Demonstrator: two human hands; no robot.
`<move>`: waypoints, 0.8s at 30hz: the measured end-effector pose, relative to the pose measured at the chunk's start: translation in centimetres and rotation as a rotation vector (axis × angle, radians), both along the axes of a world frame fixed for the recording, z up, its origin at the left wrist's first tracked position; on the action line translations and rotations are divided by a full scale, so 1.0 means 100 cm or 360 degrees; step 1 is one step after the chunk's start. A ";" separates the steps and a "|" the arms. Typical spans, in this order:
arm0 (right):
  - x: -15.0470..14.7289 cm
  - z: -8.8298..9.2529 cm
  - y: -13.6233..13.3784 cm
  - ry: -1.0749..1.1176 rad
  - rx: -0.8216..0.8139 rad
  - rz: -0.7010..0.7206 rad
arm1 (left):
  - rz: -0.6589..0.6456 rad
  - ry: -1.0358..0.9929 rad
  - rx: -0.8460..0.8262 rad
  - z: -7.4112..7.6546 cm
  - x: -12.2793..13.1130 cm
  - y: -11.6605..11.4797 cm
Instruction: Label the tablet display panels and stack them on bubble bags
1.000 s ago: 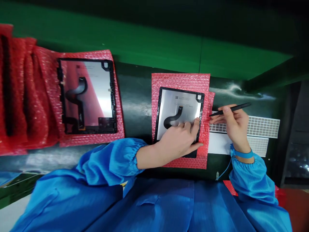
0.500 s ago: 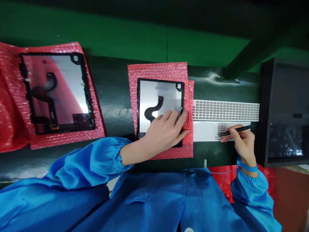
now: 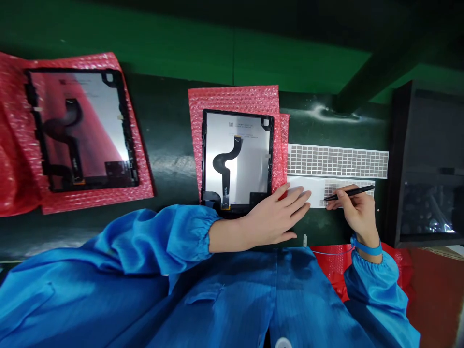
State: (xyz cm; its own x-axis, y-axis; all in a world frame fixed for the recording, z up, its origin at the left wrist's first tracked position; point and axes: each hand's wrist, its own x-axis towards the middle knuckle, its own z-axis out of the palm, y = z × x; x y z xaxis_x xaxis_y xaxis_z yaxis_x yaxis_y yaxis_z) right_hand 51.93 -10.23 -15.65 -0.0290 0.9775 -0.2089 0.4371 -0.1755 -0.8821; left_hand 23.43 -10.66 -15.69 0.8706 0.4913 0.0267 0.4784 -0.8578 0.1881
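Observation:
My left hand (image 3: 270,220) lies flat, fingers apart, with its fingertips on the blank left end of the lower white label sheet (image 3: 313,188). My right hand (image 3: 357,212) pinches slim black tweezers (image 3: 362,190), their tip at the small grey labels on that same sheet. Left of the sheets is a tablet screen panel (image 3: 250,159) in a black frame, back side up, with a curved black flex cable (image 3: 225,179). It rests on pink bubble wrap (image 3: 232,99). My left hand and wrist cover the panel's lower right corner.
A fuller label sheet (image 3: 337,162) lies just above the lower one. At the left, a second screen panel (image 3: 97,121) sits on more pink bubble wrap (image 3: 136,195). A dark box-like case (image 3: 398,169) stands at the right. A blue wrist strap (image 3: 369,248) circles my right wrist.
My left hand has moved right, off the screen panel and onto the lower label sheet. The tweezers have shifted slightly left along the sheet. The whole view has moved a little.

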 end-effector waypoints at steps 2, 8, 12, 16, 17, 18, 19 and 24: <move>0.000 0.001 0.001 -0.0008 -0.0011 0.0011 | 0.0004 -0.0002 -0.0015 0.000 0.000 0.000; 0.001 0.000 0.006 0.0126 -0.0107 -0.0042 | -0.0004 -0.0036 -0.0027 0.000 0.002 0.001; 0.005 0.001 0.009 0.0359 -0.0121 -0.0185 | -0.0017 -0.0086 -0.0029 -0.003 0.006 0.006; -0.007 0.012 0.020 0.0472 -0.0018 -0.0260 | 0.0003 -0.0189 -0.0022 0.003 0.004 0.007; -0.015 0.015 0.025 0.0481 0.0008 -0.0266 | 0.0009 -0.0234 -0.0007 0.007 0.001 0.007; -0.026 0.019 0.030 0.0487 0.0032 -0.0266 | 0.0019 -0.0278 0.0006 0.012 -0.003 0.006; -0.038 0.022 0.037 0.0490 0.0054 -0.0264 | 0.0039 -0.0319 0.0017 0.018 -0.008 0.005; -0.120 0.029 0.074 0.0513 0.0099 -0.0142 | 0.0353 -0.0208 -0.0019 0.039 -0.048 0.006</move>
State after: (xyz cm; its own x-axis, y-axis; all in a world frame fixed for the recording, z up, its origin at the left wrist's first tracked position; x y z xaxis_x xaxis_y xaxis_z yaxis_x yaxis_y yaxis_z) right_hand 39.94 -2.86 -12.79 0.0024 0.9898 -0.1426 0.1196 -0.1418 -0.9826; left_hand 18.66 -10.07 -11.79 0.7311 0.6707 0.1251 0.6253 -0.7320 0.2705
